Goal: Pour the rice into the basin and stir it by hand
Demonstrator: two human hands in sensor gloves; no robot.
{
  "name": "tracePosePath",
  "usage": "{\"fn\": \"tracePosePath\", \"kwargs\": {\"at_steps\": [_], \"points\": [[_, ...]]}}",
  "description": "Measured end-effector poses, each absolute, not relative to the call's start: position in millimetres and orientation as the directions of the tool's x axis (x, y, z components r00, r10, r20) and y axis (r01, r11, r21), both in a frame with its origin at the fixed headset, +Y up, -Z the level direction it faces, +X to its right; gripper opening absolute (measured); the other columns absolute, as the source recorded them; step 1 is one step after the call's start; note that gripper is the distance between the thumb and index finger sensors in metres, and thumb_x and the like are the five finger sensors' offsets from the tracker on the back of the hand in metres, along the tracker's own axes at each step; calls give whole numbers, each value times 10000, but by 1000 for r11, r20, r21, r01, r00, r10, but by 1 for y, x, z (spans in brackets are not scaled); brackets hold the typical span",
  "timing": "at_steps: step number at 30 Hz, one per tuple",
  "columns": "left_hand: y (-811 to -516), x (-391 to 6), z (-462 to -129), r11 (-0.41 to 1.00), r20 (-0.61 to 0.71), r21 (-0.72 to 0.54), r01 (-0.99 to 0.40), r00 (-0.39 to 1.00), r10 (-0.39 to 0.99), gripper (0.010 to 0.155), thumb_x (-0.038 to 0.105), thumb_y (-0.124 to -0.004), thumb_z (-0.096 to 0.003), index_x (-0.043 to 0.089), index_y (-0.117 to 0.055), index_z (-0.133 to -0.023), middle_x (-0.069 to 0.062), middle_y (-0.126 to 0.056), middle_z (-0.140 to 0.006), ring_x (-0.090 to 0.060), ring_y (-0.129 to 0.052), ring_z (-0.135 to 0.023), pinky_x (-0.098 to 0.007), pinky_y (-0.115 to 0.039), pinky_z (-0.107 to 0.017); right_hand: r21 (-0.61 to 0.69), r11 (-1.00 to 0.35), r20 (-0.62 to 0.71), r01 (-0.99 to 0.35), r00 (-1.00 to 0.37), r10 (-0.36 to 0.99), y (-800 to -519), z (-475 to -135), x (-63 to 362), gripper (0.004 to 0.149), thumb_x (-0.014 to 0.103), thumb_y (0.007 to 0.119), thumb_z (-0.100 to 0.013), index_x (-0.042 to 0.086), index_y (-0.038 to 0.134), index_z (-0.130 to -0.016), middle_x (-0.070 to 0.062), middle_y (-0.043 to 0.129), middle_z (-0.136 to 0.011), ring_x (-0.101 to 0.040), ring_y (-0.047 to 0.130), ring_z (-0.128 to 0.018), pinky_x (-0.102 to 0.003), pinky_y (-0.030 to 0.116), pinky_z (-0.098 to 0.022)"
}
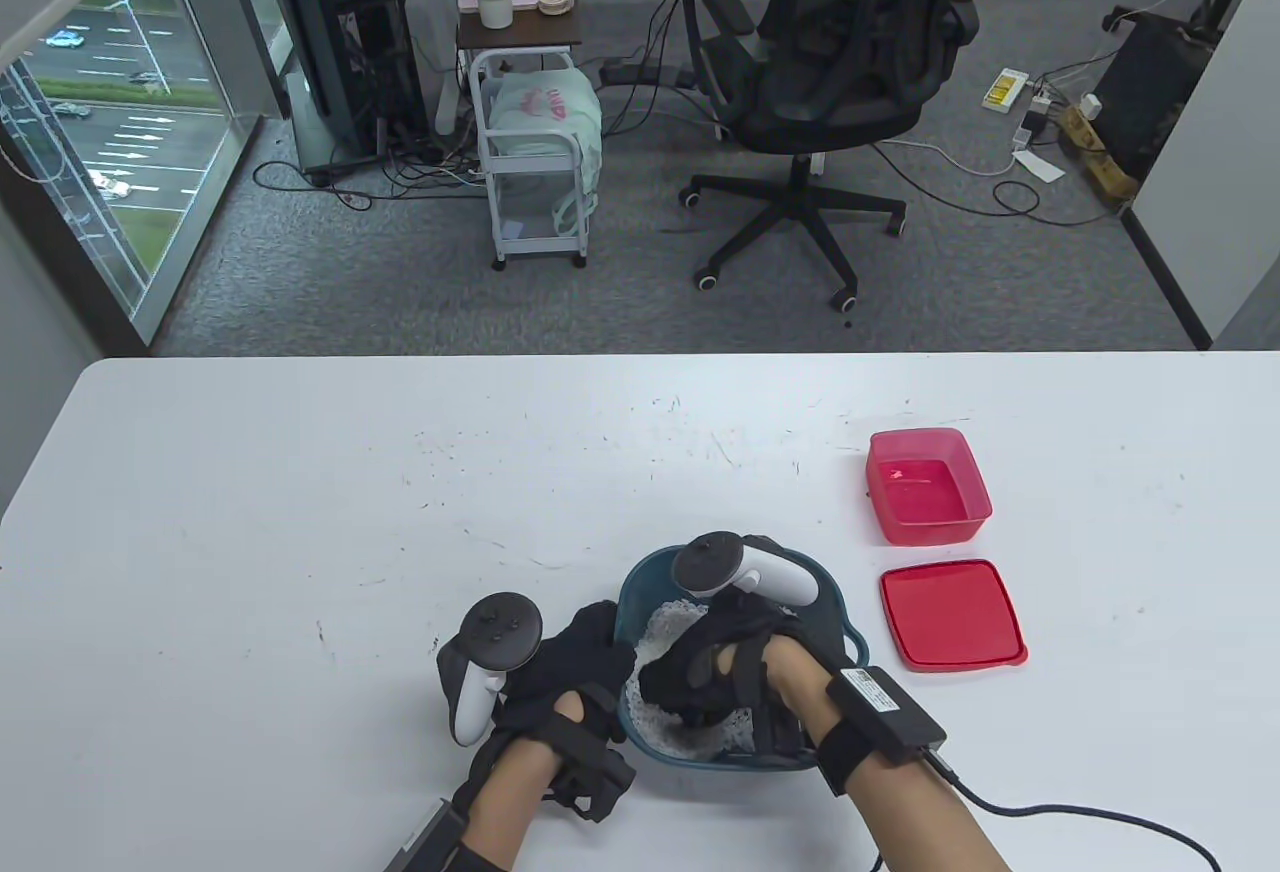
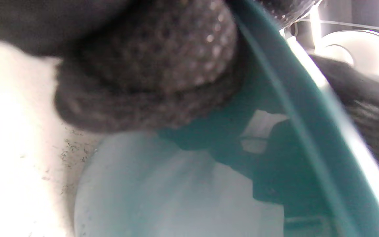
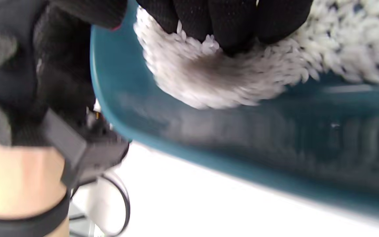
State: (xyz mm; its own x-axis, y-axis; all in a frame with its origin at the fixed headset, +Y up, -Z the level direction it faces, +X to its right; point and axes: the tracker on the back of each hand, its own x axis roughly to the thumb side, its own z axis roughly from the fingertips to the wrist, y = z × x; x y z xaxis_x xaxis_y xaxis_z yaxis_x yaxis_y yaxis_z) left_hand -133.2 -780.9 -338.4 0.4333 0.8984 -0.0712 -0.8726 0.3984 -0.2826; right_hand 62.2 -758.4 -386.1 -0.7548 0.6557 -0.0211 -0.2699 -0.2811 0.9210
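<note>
So my right hand [image 1: 715, 667] is down inside the teal basin [image 1: 628, 602], fingers [image 3: 229, 23] dug into the white rice [image 1: 665, 632] and bunched close together. In the right wrist view the fingertips are buried in a clump of grains piled against the basin's wall. The basin sits at the near edge of the white table [image 1: 300, 512], roughly in the middle, and the rice is all in it, spread over the bottom.

My left hand [image 1: 565, 677] is on the basin's left side, wrapped on the rim. The left wrist view is super blurry, but you can see a gloved finger [image 2: 150, 65] curled over the teal edge, so it's gripping the basin.

Off to the right, well apart from the basin, there's the red container [image 1: 928, 487], with its red lid [image 1: 950, 614] lying flat just on the near side of it.
</note>
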Motion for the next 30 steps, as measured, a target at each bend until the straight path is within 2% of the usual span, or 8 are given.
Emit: {"fn": "tracePosePath", "kwargs": {"at_steps": [4, 7, 13, 20, 22, 24, 27, 30], "points": [[-780, -133, -339, 402, -60, -292, -868, 436, 898, 641, 290, -812, -490, 13, -607, -1030, -310, -773, -933, -171, -1092, -54, -263, -968, 18, 841, -383, -69, -383, -777, 626, -755, -404, 70, 666, 418, 707, -397, 124, 548, -974, -161, 582, -1008, -414, 605, -897, -617, 581, -592], [-781, -133, -339, 404, -63, -289, -868, 439, 896, 639, 293, -811, -489, 12, -613, -1028, -307, -781, -929, -165, -1092, -53, -258, -969, 20, 753, -535, -59, -382, -850, 523, -749, -411, 76, 648, 413, 707, -403, 105, 596, -963, -180, 643, -979, -433, 669, -863, -624, 608, -567], [-781, -134, -339, 399, -77, -275, -875, 434, 898, 635, 297, -809, -489, 12, -617, -1023, -302, -787, -925, -159, -1090, -47, -251, -968, 25, 671, -740, -3, -43, -998, 55, -741, -409, 88, 631, 425, 726, -392, 50, 767, -899, -230, 869, -855, -467, 902, -697, -589, 769, -456], [-781, -134, -338, 392, -93, -262, -882, 427, 899, 629, 292, -807, -489, 10, -621, -1020, -303, -790, -921, -162, -1090, -42, -252, -968, 28, 756, -630, 126, 180, -983, -130, -752, -386, 80, 642, 421, 748, -368, -98, 891, -718, -309, 1039, -566, -450, 1075, -339, -529, 876, -213], [-781, -134, -338, 392, -94, -261, -882, 427, 899, 627, 291, -806, -490, 10, -623, -1019, -304, -791, -920, -162, -1089, -42, -252, -967, 28, 803, -566, 158, 186, -982, -100, -757, -381, 79, 642, 428, 763, -349, -119, 939, -636, -302, 1090, -465, -436, 1103, -238, -519, 891, -147], [-781, -134, -338, 390, -96, -259, -883, 426, 900, 627, 292, -806, -489, 11, -622, -1019, -304, -791, -920, -163, -1089, -41, -251, -967, 29, 852, -508, 164, 123, -986, 37, -761, -377, 77, 642, 431, 774, -338, -122, 972, -598, -303, 1110, -416, -437, 1107, -192, -518, 892, -119], [-781, -133, -337, 393, -96, -258, -882, 428, 898, 628, 293, -805, -490, 10, -622, -1019, -302, -791, -920, -162, -1088, -42, -252, -967, 29, 889, -458, 172, 11, -935, 311, -764, -375, 73, 643, 434, 769, -342, -98, 958, -649, -308, 1093, -446, -456, 1081, -211, -526, 874, -143], [-781, -134, -338, 392, -95, -261, -882, 428, 899, 630, 294, -805, -490, 11, -619, -1021, -303, -789, -922, -163, -1088, -44, -253, -966, 27, 920, -382, 110, -88, -878, 467, -767, -378, 72, 644, 433, 764, -347, -71, 928, -713, -307, 1066, -524, -476, 1063, -304, -545, 863, -209]]}}
